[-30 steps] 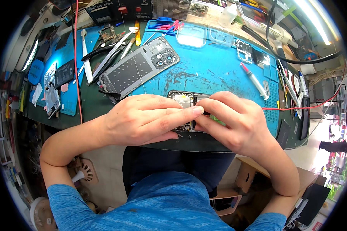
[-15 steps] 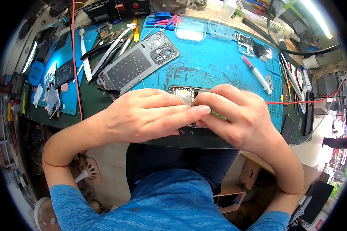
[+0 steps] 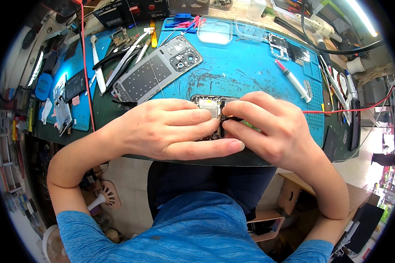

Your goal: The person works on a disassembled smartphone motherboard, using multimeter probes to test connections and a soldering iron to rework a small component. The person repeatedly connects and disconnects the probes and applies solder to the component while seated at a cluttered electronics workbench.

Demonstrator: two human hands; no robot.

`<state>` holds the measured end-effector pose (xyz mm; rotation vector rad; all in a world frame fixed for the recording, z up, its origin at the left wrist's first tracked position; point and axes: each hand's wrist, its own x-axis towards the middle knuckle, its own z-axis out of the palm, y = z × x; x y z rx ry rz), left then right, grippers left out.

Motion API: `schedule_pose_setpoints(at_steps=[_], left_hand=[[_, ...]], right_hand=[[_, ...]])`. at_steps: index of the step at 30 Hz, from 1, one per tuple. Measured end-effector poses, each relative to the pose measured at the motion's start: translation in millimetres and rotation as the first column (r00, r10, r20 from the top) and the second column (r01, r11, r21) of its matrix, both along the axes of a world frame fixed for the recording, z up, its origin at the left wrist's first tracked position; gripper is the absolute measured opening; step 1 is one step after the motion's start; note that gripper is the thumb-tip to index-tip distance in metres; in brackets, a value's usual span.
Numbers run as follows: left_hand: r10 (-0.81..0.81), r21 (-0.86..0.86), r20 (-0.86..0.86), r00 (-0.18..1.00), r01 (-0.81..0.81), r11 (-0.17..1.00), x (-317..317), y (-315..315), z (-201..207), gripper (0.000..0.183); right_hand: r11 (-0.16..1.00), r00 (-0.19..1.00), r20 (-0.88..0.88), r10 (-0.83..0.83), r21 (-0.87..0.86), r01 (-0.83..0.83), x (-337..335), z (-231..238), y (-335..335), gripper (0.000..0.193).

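Observation:
An opened phone [image 3: 208, 106] lies near the bench's front edge, its inner boards and metal shields showing. Across its left part rests my left hand [image 3: 166, 129], fingers stretched out and thumb reaching along the near edge. My right hand [image 3: 267, 129] is over the phone's right part, thumb and index finger pinched on a thin black strip [image 3: 233, 118] by the middle of the phone. A bit of green shows under the right fingers. Both hands hide most of the phone. Beyond the left hand lies a grey phone back cover [image 3: 158, 70] with camera openings.
A blue work mat [image 3: 232, 65] covers the bench. On it are a syringe [image 3: 294, 81], a clear plastic box [image 3: 215, 30] and a metal phone frame [image 3: 278, 46]. Tweezers and pliers [image 3: 114, 59] lie at the left, near a red cable [image 3: 86, 65].
My left thumb has drawn back toward me, away from the right fingertips, uncovering more of the phone's middle. The right fingers now show the black strip between them.

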<state>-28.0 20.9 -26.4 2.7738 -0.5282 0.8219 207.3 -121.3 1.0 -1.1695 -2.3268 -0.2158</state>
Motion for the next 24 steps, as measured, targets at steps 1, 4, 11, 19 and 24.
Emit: schedule_pose_setpoints(at_steps=[1, 4, 11, 19, 24], left_hand=[[-0.003, -0.007, 0.004, 1.0, 0.003, 1.0, 0, 0, -2, 0.046], [0.005, -0.01, -0.002, 1.0, -0.005, 1.0, -1, 0, -1, 0.047], [-0.031, 0.005, -0.045, 0.999, 0.032, 0.999, 2, 2, 2, 0.048], [0.022, -0.149, -0.112, 0.993, -0.038, 0.988, -4, 5, 5, 0.065], [0.064, -0.155, -0.096, 0.993, -0.079, 0.985, -8, 5, -4, 0.058]], right_hand=[[1.0, 1.0, -0.002, -0.002, -0.003, 0.002, 0, 0, 0, 0.012], [0.999, 1.0, 0.001, -0.014, -0.029, 0.014, -2, 2, 0, 0.011], [0.979, 1.0, 0.007, -0.015, -0.202, 0.016, -2, 10, 1, 0.021], [0.989, 0.999, -0.033, -0.024, -0.148, 0.018, -3, 4, -3, 0.019], [0.997, 0.999, -0.036, -0.032, -0.07, 0.029, -5, -1, 1, 0.009]])
